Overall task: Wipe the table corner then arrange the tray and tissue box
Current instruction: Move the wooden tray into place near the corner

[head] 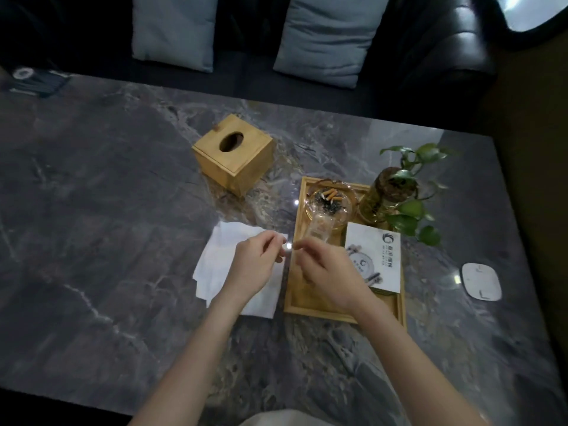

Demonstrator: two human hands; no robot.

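A wooden tissue box (233,155) with an oval slot stands turned at an angle on the dark marble table (92,210). To its right and nearer lies a wooden tray (304,305). A white tissue (221,259) is spread flat just left of the tray. My left hand (255,265) hovers over the tissue, its fingers pinched at the far right corner. My right hand (325,272) is above the tray's left side, thumb and forefinger pinched together close to the left fingertips. I see nothing between them.
On the tray are a glass ashtray (330,199) with cigarette butts, a clear tumbler (319,229) and a white printed card (373,259). A plant in a glass vase (387,195) stands at its far right corner. A white flat device (481,281) lies to the right. A dark sofa with grey cushions (325,35) runs behind the table.
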